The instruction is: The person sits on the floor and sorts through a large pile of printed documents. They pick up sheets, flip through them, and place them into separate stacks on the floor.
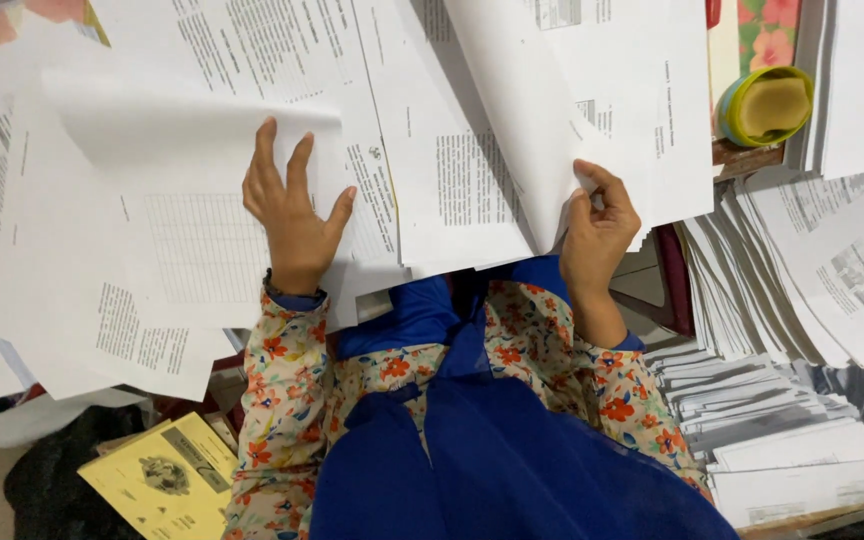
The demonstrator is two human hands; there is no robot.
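Left hand (292,215) is laid flat, fingers spread, on a curled sheet (182,130). Right hand (597,225) is pinched on a folded sheet (572,90); creasing is risked if tugged.

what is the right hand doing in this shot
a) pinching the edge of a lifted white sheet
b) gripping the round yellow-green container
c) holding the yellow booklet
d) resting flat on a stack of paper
a: the right hand has its thumb and fingers closed on the lower edge of a raised white sheet, while the left hand lies spread on the printed papers.
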